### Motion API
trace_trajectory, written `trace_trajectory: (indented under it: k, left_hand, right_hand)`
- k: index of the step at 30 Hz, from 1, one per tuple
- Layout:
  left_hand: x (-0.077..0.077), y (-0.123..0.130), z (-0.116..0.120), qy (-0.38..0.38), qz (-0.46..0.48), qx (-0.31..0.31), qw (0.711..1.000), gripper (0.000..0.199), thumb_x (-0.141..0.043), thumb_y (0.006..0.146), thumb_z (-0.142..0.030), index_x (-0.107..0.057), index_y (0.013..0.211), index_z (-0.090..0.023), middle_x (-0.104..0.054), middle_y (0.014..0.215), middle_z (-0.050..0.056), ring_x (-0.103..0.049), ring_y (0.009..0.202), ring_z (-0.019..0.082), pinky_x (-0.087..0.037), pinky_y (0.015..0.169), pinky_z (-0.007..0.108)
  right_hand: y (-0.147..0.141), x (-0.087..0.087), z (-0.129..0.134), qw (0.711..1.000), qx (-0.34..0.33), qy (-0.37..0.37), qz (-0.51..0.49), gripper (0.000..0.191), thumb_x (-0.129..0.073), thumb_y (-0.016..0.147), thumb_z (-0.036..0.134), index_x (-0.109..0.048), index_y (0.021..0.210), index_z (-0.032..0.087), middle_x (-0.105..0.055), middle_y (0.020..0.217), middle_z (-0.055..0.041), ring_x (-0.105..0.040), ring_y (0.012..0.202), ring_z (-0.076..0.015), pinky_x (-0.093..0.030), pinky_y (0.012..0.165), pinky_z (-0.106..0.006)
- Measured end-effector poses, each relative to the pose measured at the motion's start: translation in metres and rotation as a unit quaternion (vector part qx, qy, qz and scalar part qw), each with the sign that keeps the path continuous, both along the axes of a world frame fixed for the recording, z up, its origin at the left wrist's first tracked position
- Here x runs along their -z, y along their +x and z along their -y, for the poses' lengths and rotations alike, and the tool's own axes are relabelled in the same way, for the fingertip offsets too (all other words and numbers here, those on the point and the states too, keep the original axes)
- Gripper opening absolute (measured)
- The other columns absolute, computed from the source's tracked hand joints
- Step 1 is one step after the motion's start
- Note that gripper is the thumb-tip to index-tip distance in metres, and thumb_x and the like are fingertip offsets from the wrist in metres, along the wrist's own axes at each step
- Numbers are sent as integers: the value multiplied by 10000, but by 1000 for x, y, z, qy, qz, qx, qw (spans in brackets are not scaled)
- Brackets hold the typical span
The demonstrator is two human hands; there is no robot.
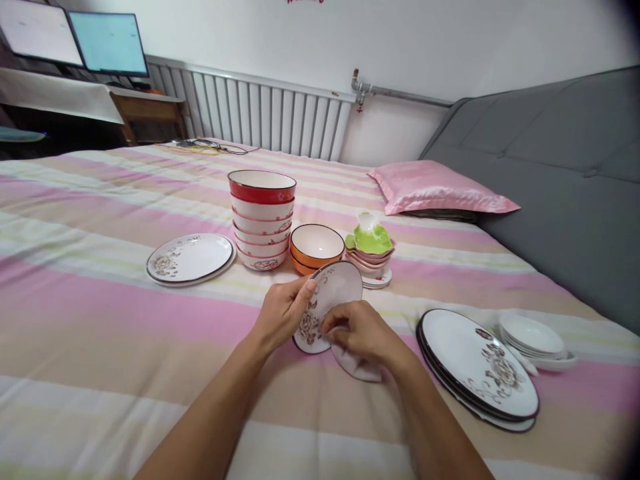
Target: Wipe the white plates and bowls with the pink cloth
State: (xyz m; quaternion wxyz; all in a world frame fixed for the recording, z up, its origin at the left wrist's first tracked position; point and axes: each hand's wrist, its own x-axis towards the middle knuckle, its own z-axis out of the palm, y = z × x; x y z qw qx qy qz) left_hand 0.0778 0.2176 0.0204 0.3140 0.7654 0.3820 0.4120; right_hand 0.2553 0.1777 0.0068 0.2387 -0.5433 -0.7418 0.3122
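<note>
Tilted up in front of me is a white plate [340,287] with a dark rim and brown flowers. My left hand [285,310] grips its left edge, thumb on the face and fingers behind. Against the lower part of the plate, my right hand [357,327] is closed on a pale cloth [357,367] that hangs down below it. Just behind the plate stand orange bowls [317,243], one in the other. Left of them rises a tall stack of red and white bowls [263,220].
Flat plates [190,259] lie at the left; a stack of oval plates [477,360] and small white dishes [533,333] lie at the right. Leaf-shaped green and pink dishes [370,240] stand behind. A pink pillow [440,187] rests by the grey headboard [545,153] on the striped bedsheet [100,320].
</note>
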Motion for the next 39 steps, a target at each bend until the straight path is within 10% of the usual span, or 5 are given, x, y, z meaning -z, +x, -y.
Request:
trace_trajectory:
  k: [12, 20, 29, 35, 39]
  left_hand:
    - [0, 1, -1, -1, -4, -14, 1000, 425, -329, 895, -483, -274, 589, -193, -272, 553, -46, -281, 520, 87, -229, 504, 231]
    - [3, -1, -4, -26, -5, -49, 998, 439, -322, 887, -508, -285, 584, -192, -269, 544, -44, -278, 528, 92, -221, 505, 243]
    - [3, 0, -5, -30, 0, -61, 998, 438, -328, 881, -514, -268, 585, -197, -270, 556, -40, -279, 533, 92, -228, 500, 239]
    - [-2, 0, -1, -6, -12, -23, 1000, 403, -402, 872, -457, -397, 583, -176, -348, 541, -45, -330, 517, 85, -258, 498, 212]
    - [-5, 0, 3, 24, -23, 19, 999, 321, -501, 837, -412, -559, 663, -148, -463, 573, -38, -395, 541, 84, -320, 523, 190]
  right_hand:
    - [1, -8, 5, 997, -34, -57, 46, 262, -593, 627, 100, -691, 834, 227, -712, 868, 2, -633, 849, -171, -433, 728, -229]
    - [6, -23, 10, 975, 115, -26, 187, 299, -731, 569, 327, -607, 813, 208, -635, 876, -30, -567, 766, -184, -331, 597, -243]
    - [19, -20, 9, 981, 157, 71, 86, 226, -501, 691, 83, -639, 800, 226, -671, 799, -24, -591, 745, -177, -396, 652, -260]
    - [41, -39, 8, 871, 374, 316, -27, 269, -502, 763, 188, -635, 996, 207, -667, 964, -59, -598, 875, -210, -453, 800, -338]
    - [31, -46, 12, 818, 384, 425, -57, 274, -487, 798, 177, -630, 1031, 198, -647, 995, -69, -591, 913, -206, -466, 816, -339]
